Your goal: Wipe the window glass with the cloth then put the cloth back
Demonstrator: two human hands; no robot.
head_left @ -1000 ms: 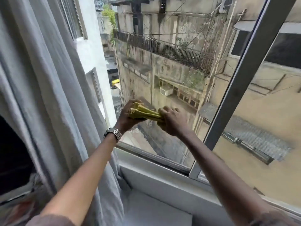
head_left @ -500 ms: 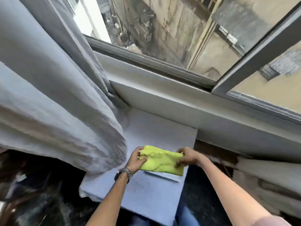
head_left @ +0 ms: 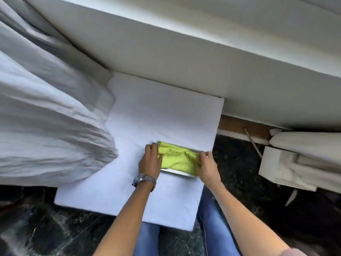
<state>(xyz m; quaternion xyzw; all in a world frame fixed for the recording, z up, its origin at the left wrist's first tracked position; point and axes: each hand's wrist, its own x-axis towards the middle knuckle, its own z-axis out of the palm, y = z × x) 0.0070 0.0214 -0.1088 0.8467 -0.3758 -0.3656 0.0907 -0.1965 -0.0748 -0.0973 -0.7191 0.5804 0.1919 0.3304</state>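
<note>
I am pinching the yellow cloth (head_left: 177,159) with my left hand (head_left: 150,159) at 9 o'clock and my right hand (head_left: 205,164) at 3, lowering it into the metal tray (head_left: 177,173); bunched folds are risking overhang.

head view, steeply downward, close over white tabletop (head_left: 156,111)

Curtain (head_left: 55,115) crowding table (head_left: 156,111) left

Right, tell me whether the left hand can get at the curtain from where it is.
Probably yes: the curtain hangs just left of the left hand, nothing between them, but that hand is busy on the cloth.
</note>
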